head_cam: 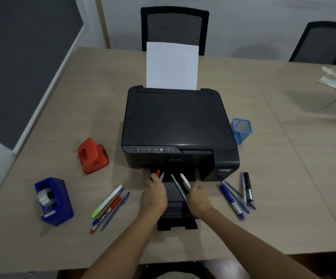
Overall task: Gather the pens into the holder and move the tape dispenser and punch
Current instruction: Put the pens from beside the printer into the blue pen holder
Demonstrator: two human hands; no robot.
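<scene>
- The tape dispenser [54, 201], front left on the table [283, 178], looks heavy and rigid — best gripped across its blue body.
- The red punch [92, 155], beside the printer [177, 127], seems dense; take its handle loop.
- The mesh holder [241, 130] looks light and could tip.
- The left hand [155, 193] is closed around a red marker [158, 172]; the right hand [198, 195] pinches a white pen [185, 180] — light, smooth, liable to slip.
</scene>
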